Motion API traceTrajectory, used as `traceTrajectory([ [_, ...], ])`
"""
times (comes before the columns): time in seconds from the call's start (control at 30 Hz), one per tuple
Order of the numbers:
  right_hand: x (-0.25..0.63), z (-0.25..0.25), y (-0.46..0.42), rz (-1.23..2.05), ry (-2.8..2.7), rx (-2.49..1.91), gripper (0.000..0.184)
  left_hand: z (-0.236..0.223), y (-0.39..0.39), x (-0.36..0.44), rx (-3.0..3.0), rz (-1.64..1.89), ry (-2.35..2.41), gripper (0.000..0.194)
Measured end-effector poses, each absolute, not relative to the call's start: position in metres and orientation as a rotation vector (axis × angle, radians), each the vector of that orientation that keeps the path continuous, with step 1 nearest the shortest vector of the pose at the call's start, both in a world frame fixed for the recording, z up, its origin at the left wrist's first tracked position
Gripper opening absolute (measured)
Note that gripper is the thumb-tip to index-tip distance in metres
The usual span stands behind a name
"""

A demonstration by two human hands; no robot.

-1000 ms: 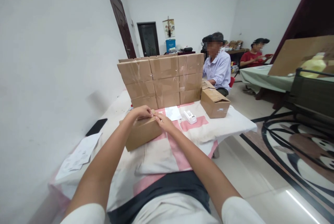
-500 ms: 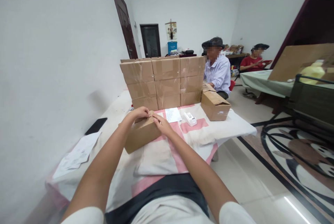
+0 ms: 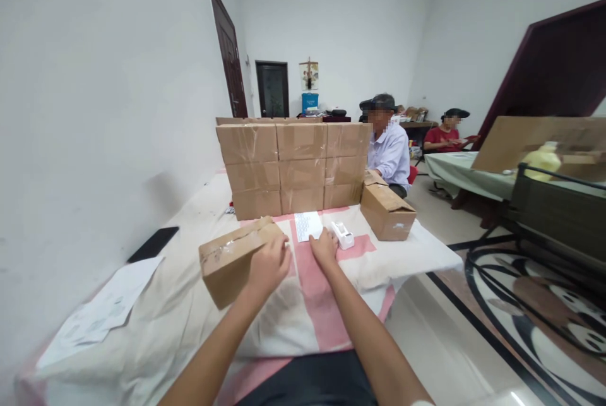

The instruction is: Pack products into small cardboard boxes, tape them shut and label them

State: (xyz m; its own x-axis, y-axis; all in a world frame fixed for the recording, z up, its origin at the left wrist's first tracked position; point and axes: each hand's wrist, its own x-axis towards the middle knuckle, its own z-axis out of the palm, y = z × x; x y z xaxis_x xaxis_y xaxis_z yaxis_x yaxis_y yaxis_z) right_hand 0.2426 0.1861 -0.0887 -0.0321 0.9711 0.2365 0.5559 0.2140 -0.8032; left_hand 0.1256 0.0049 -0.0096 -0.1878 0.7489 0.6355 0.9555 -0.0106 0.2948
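A closed cardboard box (image 3: 226, 266) with clear tape along its top lies at an angle on the cloth-covered table (image 3: 189, 305). My left hand (image 3: 269, 265) is at the box's right end, fingers loosely bent and a little apart, not wrapped around it. Further right, my right hand (image 3: 325, 249) reaches over the cloth with its fingers apart. Its fingertips are at the lower edge of a white sheet with blue printed marks (image 3: 307, 225). Just beside that hand stands a small white tape dispenser (image 3: 343, 235).
Stacked, taped cardboard boxes (image 3: 301, 169) form a wall behind. Another box (image 3: 388, 211) with raised flaps stands at the right. A black phone-like slab (image 3: 154, 244) and papers (image 3: 105, 307) lie left. A co-worker (image 3: 389, 147) sits behind the stack; another person (image 3: 445, 134) is further back.
Both hands have left the box's top. The right hand moved right to the printed sheet, the left to the box's right end. The box sits further left in view, its taped top now showing.
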Motion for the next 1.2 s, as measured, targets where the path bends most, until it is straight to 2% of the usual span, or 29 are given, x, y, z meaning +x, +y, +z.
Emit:
traceTrajectory([
  [0.07,0.231,-0.090,0.189,0.633,-1.662,-1.525,0.066,-0.027,0.013,0.136,-1.830,-0.995,-1.912,0.021],
  [0.13,0.222,-0.091,0.190,0.614,-1.629,-1.579,0.072,-0.037,0.019,0.131,-1.750,-1.003,-1.904,0.033],
  [0.23,0.216,-0.093,0.191,0.620,-1.610,-1.576,0.068,-0.039,0.019,0.102,-1.554,-0.962,-1.930,0.051],
  [0.3,0.217,-0.094,0.192,0.655,-1.612,-1.522,0.063,-0.037,0.012,0.081,-1.528,-0.898,-1.935,0.055],
  [0.4,0.223,-0.095,0.194,0.749,-1.610,-1.375,0.064,-0.038,0.003,0.064,-1.564,-0.909,-1.900,0.051],
  [0.53,0.234,-0.096,0.190,0.855,-1.531,-1.181,0.075,-0.050,0.017,0.080,-1.764,-1.069,-1.759,0.038],
  [0.63,0.242,-0.099,0.182,1.111,-1.249,-0.863,0.080,-0.067,0.050,0.105,-1.953,-1.098,-1.693,0.032],
  [0.7,0.246,-0.102,0.176,1.312,-1.092,-0.672,0.074,-0.080,0.073,0.116,-1.982,-1.142,-1.710,0.041],
  [0.83,0.243,-0.108,0.166,1.583,-1.198,-0.636,0.046,-0.106,0.095,0.118,-2.005,-1.214,-1.813,0.065],
  [0.97,0.237,-0.114,0.161,1.662,-1.238,-0.655,0.046,-0.117,0.089,0.109,-2.095,-1.252,-1.840,0.060],
  [1.13,0.240,-0.115,0.161,1.635,-1.179,-0.683,0.041,-0.109,0.082,0.107,-2.072,-1.326,-1.865,0.065],
  [1.2,0.240,-0.113,0.159,1.644,-1.180,-0.676,0.041,-0.107,0.081,0.108,-2.057,-1.328,-1.874,0.058],
])
